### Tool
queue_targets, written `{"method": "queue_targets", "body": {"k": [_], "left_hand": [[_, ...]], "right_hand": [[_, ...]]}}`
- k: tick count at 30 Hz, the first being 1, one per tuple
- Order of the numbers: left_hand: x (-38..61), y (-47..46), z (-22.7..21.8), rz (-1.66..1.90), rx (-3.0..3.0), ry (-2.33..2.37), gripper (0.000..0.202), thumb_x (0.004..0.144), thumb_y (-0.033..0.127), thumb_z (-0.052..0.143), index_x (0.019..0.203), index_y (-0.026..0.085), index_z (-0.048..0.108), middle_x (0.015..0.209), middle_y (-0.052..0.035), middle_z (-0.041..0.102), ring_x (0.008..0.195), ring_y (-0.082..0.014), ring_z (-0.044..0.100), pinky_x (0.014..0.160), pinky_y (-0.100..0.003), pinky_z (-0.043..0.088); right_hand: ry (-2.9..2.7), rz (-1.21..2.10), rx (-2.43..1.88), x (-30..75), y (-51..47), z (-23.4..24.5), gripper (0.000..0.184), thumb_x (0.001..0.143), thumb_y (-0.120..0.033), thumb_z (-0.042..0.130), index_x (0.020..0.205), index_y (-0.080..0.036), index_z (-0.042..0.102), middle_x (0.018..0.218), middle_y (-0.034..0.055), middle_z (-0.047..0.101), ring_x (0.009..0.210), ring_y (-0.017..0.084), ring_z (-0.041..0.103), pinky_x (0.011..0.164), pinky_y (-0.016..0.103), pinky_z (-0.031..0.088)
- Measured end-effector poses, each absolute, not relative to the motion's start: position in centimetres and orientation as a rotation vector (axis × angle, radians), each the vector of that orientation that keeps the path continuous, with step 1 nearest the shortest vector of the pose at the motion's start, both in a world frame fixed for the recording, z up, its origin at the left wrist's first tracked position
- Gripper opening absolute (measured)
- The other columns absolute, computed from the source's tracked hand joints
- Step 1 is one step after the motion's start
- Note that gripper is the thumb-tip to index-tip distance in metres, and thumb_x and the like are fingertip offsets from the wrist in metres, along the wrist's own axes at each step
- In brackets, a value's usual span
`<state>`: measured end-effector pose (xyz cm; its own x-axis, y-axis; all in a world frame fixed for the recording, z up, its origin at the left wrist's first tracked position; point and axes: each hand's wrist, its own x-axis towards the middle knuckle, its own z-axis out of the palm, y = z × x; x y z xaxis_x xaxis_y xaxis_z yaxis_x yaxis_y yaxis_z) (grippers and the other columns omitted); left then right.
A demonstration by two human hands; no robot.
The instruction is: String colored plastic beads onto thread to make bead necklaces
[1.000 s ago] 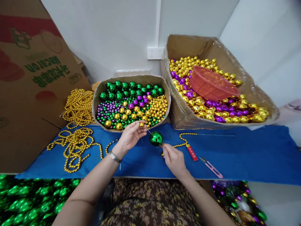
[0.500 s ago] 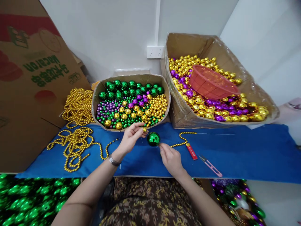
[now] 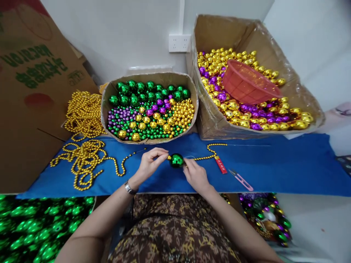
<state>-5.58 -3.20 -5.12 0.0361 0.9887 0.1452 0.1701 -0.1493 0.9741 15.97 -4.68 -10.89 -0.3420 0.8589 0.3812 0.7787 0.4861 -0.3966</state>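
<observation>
At frame centre, green ball (image 3: 177,160) lies between left hand (image 3: 150,163) and right hand (image 3: 196,175), about equally near. Left pinches gold bead (image 3: 169,158) against ball's left; right grips ball's right end. Bead-ball line runs left-right.

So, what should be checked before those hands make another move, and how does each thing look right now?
1. Left hand at the gold bead: ok, fingertips pinched there.
2. Green ball beside that bead: ok, between both hands.
3. Right hand's grip: cannot tell; its fingers are at the ball's right side, what they hold is unclear.
4. Snips free to pick up: ok, lying on the blue cloth.
5. Gold strand laid out straight: not ok, it lies in loops.
</observation>
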Motion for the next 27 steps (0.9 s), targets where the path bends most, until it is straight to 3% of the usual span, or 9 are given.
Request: {"method": "queue_targets", "body": {"k": [3,6,12,14,16,18,20,24,27], "left_hand": [[-5.2,-3.2,-3.7,1.219,1.571,1.245,0.0,0.073,0.023,0.076,0.074,0.023,0.076,0.079,-0.0045,0.071,0.079,-0.0189,0.063,0.079,-0.029,0.046],[-4.5,-3.0,-2.3,1.226,1.601,1.244,0.004,0.071,0.02,0.077,0.073,0.023,0.075,0.078,-0.0043,0.071,0.079,-0.0196,0.062,0.081,-0.03,0.045],[-4.1,-3.8,-0.8,1.313,1.499,1.247,0.004,0.07,0.02,0.077,0.07,0.022,0.074,0.077,-0.0046,0.07,0.08,-0.02,0.061,0.083,-0.031,0.045],[-4.3,-4.3,-1.7,1.293,1.512,1.235,0.005,0.073,0.021,0.075,0.078,0.022,0.074,0.084,-0.0052,0.071,0.084,-0.0204,0.062,0.085,-0.032,0.046],[-4.2,-4.8,-3.7,1.2,1.559,1.194,0.028,0.073,0.024,0.075,0.101,0.022,0.071,0.105,-0.0075,0.069,0.097,-0.0227,0.062,0.088,-0.033,0.047],[-3.6,-5.0,-6.4,1.052,1.64,1.135,0.064,0.068,0.027,0.08,0.128,0.022,0.057,0.133,-0.0119,0.057,0.118,-0.0276,0.055,0.094,-0.037,0.047],[-2.7,-4.8,-8.7,0.959,1.681,1.101,0.084,0.064,0.028,0.082,0.138,0.021,0.044,0.144,-0.015,0.045,0.129,-0.0305,0.046,0.102,-0.041,0.043],[-1.3,-3.2,-10.3,0.995,1.739,1.106,0.07,0.07,0.027,0.076,0.134,0.02,0.047,0.131,-0.0144,0.055,0.118,-0.0278,0.054,0.103,-0.043,0.04],[-1.2,-1.7,-9.3,1.03,1.809,1.167,0.053,0.073,0.029,0.073,0.123,0.022,0.057,0.119,-0.0114,0.061,0.112,-0.0269,0.056,0.1,-0.041,0.042]], "right_hand": [[-2.073,0.248,-1.282,16.0,-4.0,-9.1,0.029,0.097,-0.023,0.041,0.119,-0.018,0.059,0.112,0.0104,0.068,0.1,0.019,0.067,0.083,0.027,0.053],[-2.022,0.361,-1.16,15.2,-3.5,-7.8,0.03,0.098,-0.024,0.042,0.121,-0.017,0.059,0.114,0.0103,0.067,0.107,0.018,0.064,0.093,0.029,0.051],[-2.128,0.566,-1.022,14.0,-3.6,-8.2,0.027,0.099,-0.025,0.042,0.112,-0.021,0.065,0.101,0.0061,0.072,0.091,0.015,0.069,0.083,0.025,0.055],[-2.133,0.582,-1.0,14.1,-3.6,-8.4,0.027,0.099,-0.025,0.041,0.112,-0.02,0.065,0.101,0.0058,0.073,0.092,0.015,0.069,0.083,0.025,0.054],[-2.119,0.582,-1.017,14.2,-3.5,-8.4,0.027,0.099,-0.025,0.041,0.112,-0.02,0.064,0.102,0.0056,0.073,0.092,0.014,0.07,0.083,0.024,0.054],[-2.102,0.584,-1.06,14.2,-3.4,-8.2,0.027,0.1,-0.024,0.04,0.112,-0.02,0.063,0.1,0.0049,0.074,0.09,0.014,0.07,0.081,0.023,0.054],[-2.125,0.55,-1.087,14.1,-3.4,-8.0,0.026,0.099,-0.023,0.041,0.112,-0.021,0.063,0.098,0.0043,0.074,0.087,0.013,0.071,0.078,0.021,0.054],[-2.148,0.392,-1.059,14.7,-3.5,-6.9,0.026,0.097,-0.022,0.043,0.112,-0.022,0.065,0.1,0.0052,0.074,0.087,0.014,0.07,0.076,0.021,0.053],[-1.983,0.423,-1.123,15.8,-3.4,-5.5,0.027,0.099,-0.026,0.04,0.106,-0.021,0.065,0.087,0.0036,0.073,0.074,0.012,0.069,0.07,0.021,0.053]]}}
